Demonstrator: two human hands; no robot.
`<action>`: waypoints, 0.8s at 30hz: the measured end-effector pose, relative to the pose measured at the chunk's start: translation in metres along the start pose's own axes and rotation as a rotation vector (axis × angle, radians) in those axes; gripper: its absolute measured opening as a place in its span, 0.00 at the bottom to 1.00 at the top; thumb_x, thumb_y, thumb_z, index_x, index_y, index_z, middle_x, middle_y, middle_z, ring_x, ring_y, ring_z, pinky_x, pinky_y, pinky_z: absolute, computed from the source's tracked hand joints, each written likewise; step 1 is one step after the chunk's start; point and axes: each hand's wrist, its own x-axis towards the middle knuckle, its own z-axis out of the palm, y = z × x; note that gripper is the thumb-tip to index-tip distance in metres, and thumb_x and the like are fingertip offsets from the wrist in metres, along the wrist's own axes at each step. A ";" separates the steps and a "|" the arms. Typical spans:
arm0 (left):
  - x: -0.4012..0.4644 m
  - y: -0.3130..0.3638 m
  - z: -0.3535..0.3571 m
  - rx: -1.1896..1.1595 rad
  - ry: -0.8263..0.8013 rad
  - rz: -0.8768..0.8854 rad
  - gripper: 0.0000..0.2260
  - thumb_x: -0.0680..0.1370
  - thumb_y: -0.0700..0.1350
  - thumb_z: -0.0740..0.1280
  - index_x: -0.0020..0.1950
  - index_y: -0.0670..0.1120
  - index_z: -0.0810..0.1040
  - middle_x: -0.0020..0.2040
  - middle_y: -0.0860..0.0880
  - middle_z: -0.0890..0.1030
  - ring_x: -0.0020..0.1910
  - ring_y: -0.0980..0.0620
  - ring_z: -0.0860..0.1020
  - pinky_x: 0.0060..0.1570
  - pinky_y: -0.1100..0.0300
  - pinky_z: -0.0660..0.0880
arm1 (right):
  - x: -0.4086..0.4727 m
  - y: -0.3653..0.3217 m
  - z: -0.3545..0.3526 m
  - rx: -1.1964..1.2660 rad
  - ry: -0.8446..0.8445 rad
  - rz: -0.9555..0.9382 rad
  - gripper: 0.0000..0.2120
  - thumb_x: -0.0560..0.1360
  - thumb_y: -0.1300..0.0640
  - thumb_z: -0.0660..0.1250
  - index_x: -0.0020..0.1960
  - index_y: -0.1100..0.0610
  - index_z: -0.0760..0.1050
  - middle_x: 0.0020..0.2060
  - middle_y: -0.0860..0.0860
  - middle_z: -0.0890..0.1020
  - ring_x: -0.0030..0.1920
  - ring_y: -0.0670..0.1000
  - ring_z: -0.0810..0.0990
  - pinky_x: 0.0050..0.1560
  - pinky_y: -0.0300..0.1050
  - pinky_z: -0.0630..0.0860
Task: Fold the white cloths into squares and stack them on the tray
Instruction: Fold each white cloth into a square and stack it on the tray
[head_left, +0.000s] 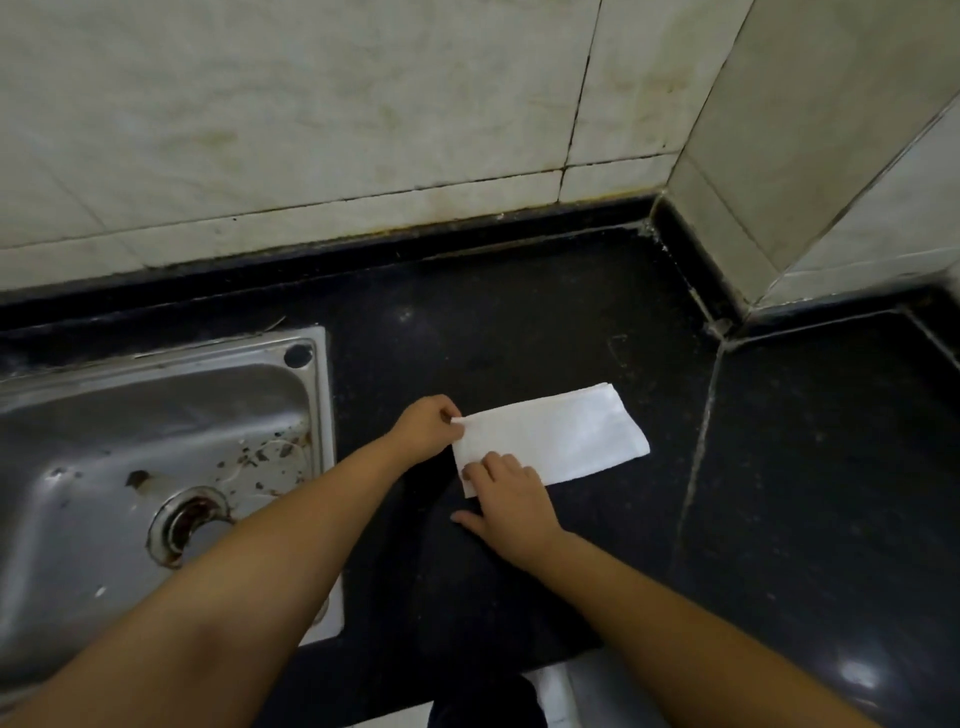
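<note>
A white cloth (561, 436), folded into a long rectangle, lies flat on the black counter (519, 338). My left hand (423, 428) pinches the cloth's far left corner between thumb and fingers. My right hand (511, 501) rests on the near left corner, fingertips pressing on the cloth and thumb spread on the counter. No tray is in view.
A steel sink (156, 467) with a stained drain sits to the left of the cloth. Tiled walls (363, 130) close the back and the right corner. The counter's front edge runs just below my forearms.
</note>
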 end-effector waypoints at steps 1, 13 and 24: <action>-0.004 -0.002 0.000 -0.086 -0.002 -0.040 0.05 0.76 0.40 0.66 0.51 0.43 0.77 0.47 0.45 0.79 0.45 0.50 0.77 0.44 0.61 0.74 | 0.001 -0.002 0.002 -0.001 0.013 0.044 0.23 0.73 0.43 0.66 0.61 0.57 0.71 0.55 0.56 0.76 0.54 0.57 0.74 0.49 0.50 0.71; -0.018 0.039 -0.004 -0.299 0.033 -0.004 0.09 0.79 0.38 0.61 0.56 0.43 0.78 0.42 0.48 0.77 0.32 0.55 0.73 0.28 0.68 0.68 | -0.013 0.015 -0.034 0.492 0.155 0.309 0.08 0.79 0.56 0.60 0.55 0.57 0.73 0.45 0.51 0.80 0.44 0.50 0.77 0.43 0.44 0.73; 0.031 0.148 0.041 -0.255 -0.211 -0.042 0.12 0.81 0.44 0.59 0.57 0.40 0.77 0.38 0.48 0.80 0.35 0.54 0.77 0.32 0.62 0.69 | -0.029 0.117 -0.061 0.603 0.246 0.832 0.02 0.74 0.52 0.63 0.44 0.50 0.74 0.47 0.49 0.80 0.50 0.52 0.79 0.57 0.53 0.74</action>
